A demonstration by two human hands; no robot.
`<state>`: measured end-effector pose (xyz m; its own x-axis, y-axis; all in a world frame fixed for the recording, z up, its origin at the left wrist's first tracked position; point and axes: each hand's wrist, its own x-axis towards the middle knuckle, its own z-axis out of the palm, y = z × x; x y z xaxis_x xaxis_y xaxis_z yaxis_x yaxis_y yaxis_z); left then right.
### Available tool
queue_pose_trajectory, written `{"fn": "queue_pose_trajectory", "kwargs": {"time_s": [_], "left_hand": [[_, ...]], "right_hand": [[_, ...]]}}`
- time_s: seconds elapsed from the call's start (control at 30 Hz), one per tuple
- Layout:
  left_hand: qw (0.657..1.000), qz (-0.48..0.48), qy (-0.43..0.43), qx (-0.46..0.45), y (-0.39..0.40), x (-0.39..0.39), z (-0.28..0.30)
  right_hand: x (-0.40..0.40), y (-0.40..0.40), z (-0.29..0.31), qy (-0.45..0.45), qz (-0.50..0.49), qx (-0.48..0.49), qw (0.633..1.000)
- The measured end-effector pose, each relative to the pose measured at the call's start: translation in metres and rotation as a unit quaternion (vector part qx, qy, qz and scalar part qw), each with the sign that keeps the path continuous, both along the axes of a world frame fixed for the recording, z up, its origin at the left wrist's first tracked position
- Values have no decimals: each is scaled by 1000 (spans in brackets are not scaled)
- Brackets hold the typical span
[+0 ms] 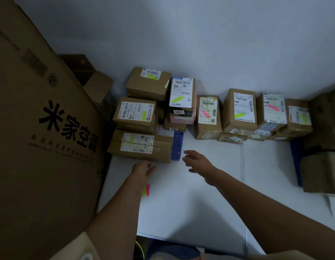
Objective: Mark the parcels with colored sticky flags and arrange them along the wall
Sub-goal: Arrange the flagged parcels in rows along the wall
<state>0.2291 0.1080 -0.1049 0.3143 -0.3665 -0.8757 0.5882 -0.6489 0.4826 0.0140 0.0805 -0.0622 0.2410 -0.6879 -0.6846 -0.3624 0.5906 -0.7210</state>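
Note:
Several brown cardboard parcels stand on the white table (209, 194) against the wall, each label marked with a green or pink sticky flag. The nearest parcel (140, 145) carries a green flag and lies at the front left of the stack. My left hand (142, 168) hovers just in front of it with fingers relaxed, holding nothing. My right hand (196, 160) reaches toward a blue perforated block (177, 145) beside that parcel, fingers spread and empty. A strip of pink and green sticky flags (146, 190) lies on the table, partly hidden by my left wrist.
A very large brown carton with black printed characters (43, 137) fills the left side. More brown boxes (320, 171) and a blue object sit at the table's right edge. The parcel row (239, 113) runs along the wall to the right.

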Motion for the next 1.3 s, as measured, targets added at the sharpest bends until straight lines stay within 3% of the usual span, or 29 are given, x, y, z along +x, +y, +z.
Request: {"fn": "queue_pose_trajectory", "kwargs": {"time_s": [0.33,0.47,0.53,0.67,0.77,0.87,1.07,1.2,1.3], "left_hand": [[967,-252,27,28,-34,-123,34],[945,-325,-26,-11,-59,-178,50],[929,-351,-103,-63,-73,-204,57],[812,-440,-365,-120,-107,-246,74],[750,-489,-419,-151,-131,-269,74],[737,-503,-425,-155,-146,-290,70],[754,-458,-448,-149,-157,-323,61],[697,-502,-499,-117,-157,-337,50],[688,-506,-511,-95,-159,-345,48]], "right_hand": [[-116,8,23,25,-110,-16,993],[-168,7,32,28,-179,-22,983],[-190,5,36,29,-197,-28,980],[-226,-6,48,26,-226,-42,973],[-247,-18,56,20,-238,-56,969],[-264,-34,59,21,-236,-63,970],[-284,-64,58,37,-229,-71,970],[-293,-75,57,46,-208,-74,974],[-298,-80,56,58,-191,-75,977]]}}
